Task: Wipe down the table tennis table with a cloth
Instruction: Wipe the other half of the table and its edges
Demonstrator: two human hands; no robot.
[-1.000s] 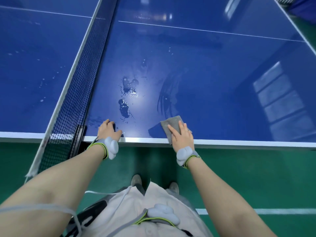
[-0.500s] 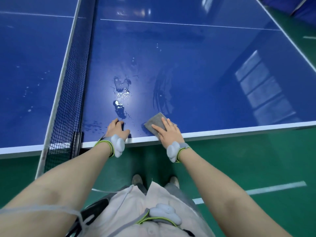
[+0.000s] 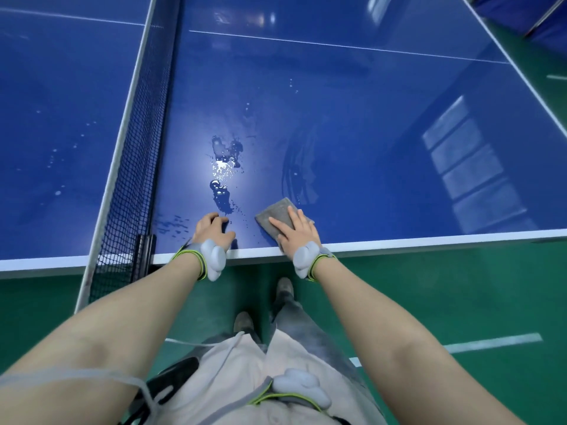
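Head view: my right hand [image 3: 296, 233] presses flat on grey cloth [image 3: 276, 213] near counter [image 3: 399, 148] edge. Left hand [image 3: 213, 230] rests curled on surface, holding nothing. Puddle [image 3: 222, 176] and droplets remain unwiped; I judge most work left.
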